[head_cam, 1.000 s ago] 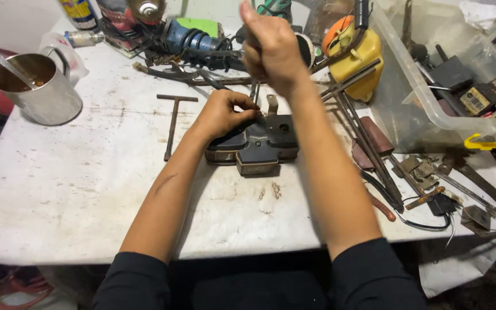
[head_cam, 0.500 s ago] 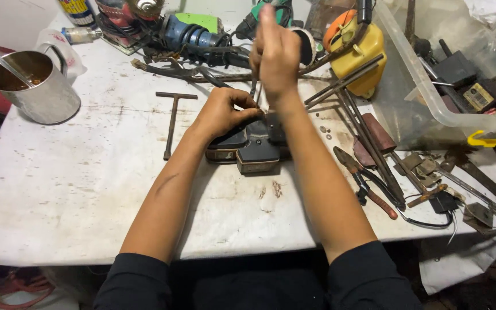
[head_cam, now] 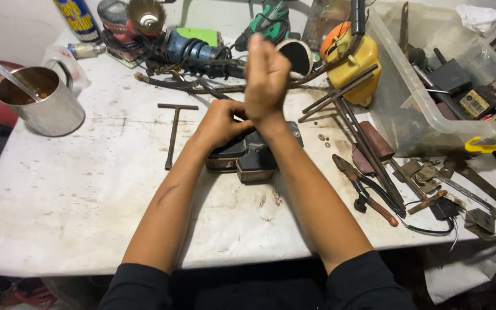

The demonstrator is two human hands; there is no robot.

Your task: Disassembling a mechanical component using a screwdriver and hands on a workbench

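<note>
A black blocky power-tool part (head_cam: pixel 256 163) lies on the stained white table (head_cam: pixel 76 201) in front of me. My left hand (head_cam: pixel 222 123) rests on its far left end, fingers curled around the top. My right hand (head_cam: pixel 265 74) is raised just above it, closed in a fist around what looks like a tool handle. The fist hides the handle, and I cannot make out the tool's tip.
A metal mug with a spoon (head_cam: pixel 41 106) stands at the left, and a T-handle wrench (head_cam: pixel 173 132) lies beside my left arm. Power tools (head_cam: pixel 196 49) and a yellow container (head_cam: pixel 354 60) crowd the back. Metal rods, red-handled pliers (head_cam: pixel 368 195) and a clear bin (head_cam: pixel 431 115) sit right.
My right fist has turned and shifted slightly above the black part. My left hand stays on the part.
</note>
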